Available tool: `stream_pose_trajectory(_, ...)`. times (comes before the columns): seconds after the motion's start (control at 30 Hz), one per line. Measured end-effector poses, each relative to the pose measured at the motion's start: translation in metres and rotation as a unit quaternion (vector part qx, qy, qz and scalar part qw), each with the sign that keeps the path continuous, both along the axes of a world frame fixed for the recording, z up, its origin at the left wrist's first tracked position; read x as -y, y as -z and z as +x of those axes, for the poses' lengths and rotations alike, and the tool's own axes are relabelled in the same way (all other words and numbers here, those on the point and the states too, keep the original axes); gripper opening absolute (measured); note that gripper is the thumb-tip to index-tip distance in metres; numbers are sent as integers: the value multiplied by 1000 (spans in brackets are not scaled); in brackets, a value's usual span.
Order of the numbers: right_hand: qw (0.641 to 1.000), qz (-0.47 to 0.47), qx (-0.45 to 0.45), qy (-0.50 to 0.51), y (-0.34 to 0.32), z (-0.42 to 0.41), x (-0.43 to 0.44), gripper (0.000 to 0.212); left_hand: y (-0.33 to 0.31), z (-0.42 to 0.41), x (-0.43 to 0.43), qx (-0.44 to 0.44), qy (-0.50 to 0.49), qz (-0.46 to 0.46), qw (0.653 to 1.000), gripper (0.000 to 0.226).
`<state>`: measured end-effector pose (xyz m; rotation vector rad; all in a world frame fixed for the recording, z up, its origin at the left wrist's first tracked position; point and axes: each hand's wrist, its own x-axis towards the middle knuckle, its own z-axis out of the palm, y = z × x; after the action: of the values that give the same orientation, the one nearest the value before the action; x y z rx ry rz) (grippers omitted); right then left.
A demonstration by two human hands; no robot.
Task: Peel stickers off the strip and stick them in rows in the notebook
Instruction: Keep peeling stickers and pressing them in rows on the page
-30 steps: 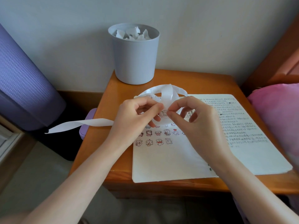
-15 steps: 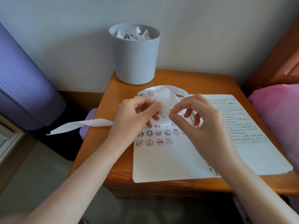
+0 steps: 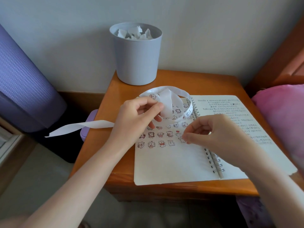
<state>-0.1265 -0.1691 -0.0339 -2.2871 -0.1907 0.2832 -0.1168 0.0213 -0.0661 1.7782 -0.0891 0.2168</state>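
While the left hand pinches the one looping sticker strip over the one open notebook on the wooden surface, the right hand pinches one peeled sticker low at the left page, just right of the lowest row of four stickers; one grey bin stands behind.

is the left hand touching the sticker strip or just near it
Touching. The head view shows the left hand pinching the sticker strip between thumb and fingers, with no gap.
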Motion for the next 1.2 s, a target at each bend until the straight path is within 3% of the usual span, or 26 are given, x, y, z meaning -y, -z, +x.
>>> stream_pose_trajectory(1.2, 993, -102, 59, 4, 12, -4, -7, 8, -1, 0, 0, 1, 3, 7, 1000, 13)
